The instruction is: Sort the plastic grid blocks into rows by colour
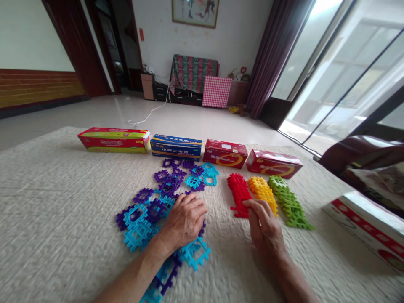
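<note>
My left hand (186,216) rests over a loose pile of purple and light-blue plastic interlocking pieces, its fingers curled down together; what lies beneath them is hidden. A light-blue square frame piece (196,252) shows just below that hand, and a purple piece (156,209) lies to its left. My right hand (265,223) is closed in a pinch at the near end of the red interlocking pieces (238,188), which lie in an overlapping row. Beside them run a row of yellow pieces (261,189), partly behind my right hand, and a row of green pieces (288,202).
Across the back of the cream quilted cover (78,202) stand a red-and-green box (115,140), a blue box (176,148) and two red boxes (225,154) (274,163). A white-and-red box (366,227) sits at the right, near a dark chair (353,155).
</note>
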The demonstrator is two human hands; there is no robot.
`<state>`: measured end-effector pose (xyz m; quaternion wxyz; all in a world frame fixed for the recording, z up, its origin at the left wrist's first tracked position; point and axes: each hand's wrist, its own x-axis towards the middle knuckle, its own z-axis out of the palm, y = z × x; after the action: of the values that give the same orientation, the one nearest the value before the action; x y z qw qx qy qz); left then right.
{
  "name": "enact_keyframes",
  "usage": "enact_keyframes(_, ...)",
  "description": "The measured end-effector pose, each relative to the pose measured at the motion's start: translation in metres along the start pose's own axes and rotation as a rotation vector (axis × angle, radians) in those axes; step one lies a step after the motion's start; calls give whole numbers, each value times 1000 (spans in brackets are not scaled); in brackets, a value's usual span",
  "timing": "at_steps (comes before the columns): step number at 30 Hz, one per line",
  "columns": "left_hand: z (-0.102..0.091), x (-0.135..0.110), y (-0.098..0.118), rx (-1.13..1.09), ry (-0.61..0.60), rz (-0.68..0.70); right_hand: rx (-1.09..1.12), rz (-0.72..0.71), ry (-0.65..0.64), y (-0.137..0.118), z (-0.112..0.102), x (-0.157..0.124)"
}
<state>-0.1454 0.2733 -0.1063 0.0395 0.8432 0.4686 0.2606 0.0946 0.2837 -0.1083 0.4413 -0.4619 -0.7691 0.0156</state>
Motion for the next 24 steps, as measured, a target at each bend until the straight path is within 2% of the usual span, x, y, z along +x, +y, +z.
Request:
enact_keyframes(4, 0, 0, 0, 1, -3, -4, -86, 17, -44, 13, -7, 1)
enact_keyframes(13, 1, 0, 0, -1, 1, 1, -163, -6, -116, 22, -4, -1)
enact_keyframes(16, 1, 0, 0, -13, -2, -2, -191, -40, -92, 24, -4, -1)
enact_keyframes(20, 1, 0, 0, -20, -3, -8, -132, -86, -3, 13, -3, -2)
enact_keyframes(22, 0, 0, 0, -18, -4, -13, -43, -104, -38, 1, 0, -3)
enact_keyframes(24, -1, 1, 1, -15, -5, -19, 56, -123, -138, -12, 5, -6)
